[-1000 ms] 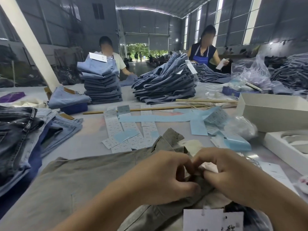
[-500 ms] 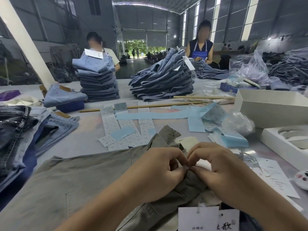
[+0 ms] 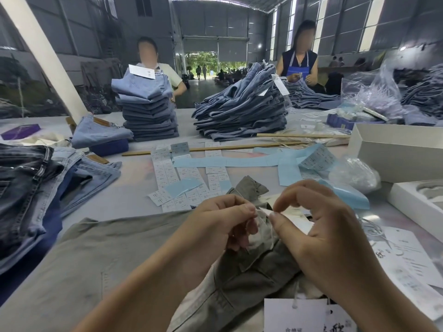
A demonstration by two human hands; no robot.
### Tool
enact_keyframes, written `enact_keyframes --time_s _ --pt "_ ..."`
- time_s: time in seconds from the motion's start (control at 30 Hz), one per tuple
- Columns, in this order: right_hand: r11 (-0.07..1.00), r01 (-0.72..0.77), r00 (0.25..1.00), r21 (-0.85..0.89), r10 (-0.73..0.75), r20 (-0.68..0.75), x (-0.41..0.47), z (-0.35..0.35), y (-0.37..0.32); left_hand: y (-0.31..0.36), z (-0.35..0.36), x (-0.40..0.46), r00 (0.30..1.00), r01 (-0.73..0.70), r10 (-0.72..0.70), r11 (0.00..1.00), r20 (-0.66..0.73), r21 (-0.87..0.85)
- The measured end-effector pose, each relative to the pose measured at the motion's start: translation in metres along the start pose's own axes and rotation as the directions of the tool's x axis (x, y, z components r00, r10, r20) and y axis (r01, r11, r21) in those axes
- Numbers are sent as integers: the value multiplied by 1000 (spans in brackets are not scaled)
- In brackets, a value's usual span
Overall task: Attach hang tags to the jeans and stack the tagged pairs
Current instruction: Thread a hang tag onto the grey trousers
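Warehouse hall, grey metal walls, open doorway at far end. Grey work table point(image 3: 134, 195) fills the lower view. Landmark: the grey-green jeans point(image 3: 115, 255) lying flat on the table nearest the camera, waistband toward the right.

Left of the grey-green jeans: a loose heap of dark and light blue jeans point(image 3: 36, 188). Beyond them, far side of the table: a squared stack of folded blue jeans point(image 3: 148, 111) with a white tag on top, and to its right a wider, slumped stack of blue jeans point(image 3: 242, 111). Two people stand behind those stacks. Right of the grey-green jeans: an open white box point(image 3: 395, 152) and a white tray point(image 3: 417, 200).

Just beyond the grey-green jeans: strips of small printed labels point(image 3: 167, 173) and pale blue paper strips point(image 3: 230, 161), with a long wooden stick point(image 3: 215, 147) past them.

At the near edge, lying on the grey-green jeans: a white hang tag point(image 3: 294, 315) with a string through its hole.

Left hand point(image 3: 220, 226): fingers curled, thumb and forefinger pinching the waistband fabric of the grey-green jeans. Right hand point(image 3: 321, 226): thumb and forefinger pinched on a small white tag piece point(image 3: 267, 212) at the same spot, other fingers loosely curled. Fingertips of the two hands nearly meet; whether a string is also held, cannot tell.
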State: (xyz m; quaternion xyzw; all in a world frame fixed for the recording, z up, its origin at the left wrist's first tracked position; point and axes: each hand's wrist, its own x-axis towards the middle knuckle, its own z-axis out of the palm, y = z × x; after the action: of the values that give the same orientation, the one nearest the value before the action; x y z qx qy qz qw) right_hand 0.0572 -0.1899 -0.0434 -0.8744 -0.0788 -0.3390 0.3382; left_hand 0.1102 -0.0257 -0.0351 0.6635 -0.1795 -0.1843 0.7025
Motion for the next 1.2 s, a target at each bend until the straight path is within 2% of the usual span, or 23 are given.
enact_keyframes --time_s 0.17,0.47,0.6,0.87,1.2 --pt "999 -7 994 39 3 113 -1 4 0 -4 -1 3 1000 -5 6 999 19 -46" --pt "999 -6 992 44 0 126 -4 13 1 -15 3 5 999 -35 35 999 -2 14" --pt "996 -40 997 78 35 70 -6 14 4 -16 5 4 999 -51 51 994 3 91" --pt "994 -25 995 108 15 95 -9 15 10 -17 8 2 998 -51 54 983 -13 178" --pt "969 -78 988 235 43 151 -10 16 15 -21 8 2 1000 10 -10 997 11 80"
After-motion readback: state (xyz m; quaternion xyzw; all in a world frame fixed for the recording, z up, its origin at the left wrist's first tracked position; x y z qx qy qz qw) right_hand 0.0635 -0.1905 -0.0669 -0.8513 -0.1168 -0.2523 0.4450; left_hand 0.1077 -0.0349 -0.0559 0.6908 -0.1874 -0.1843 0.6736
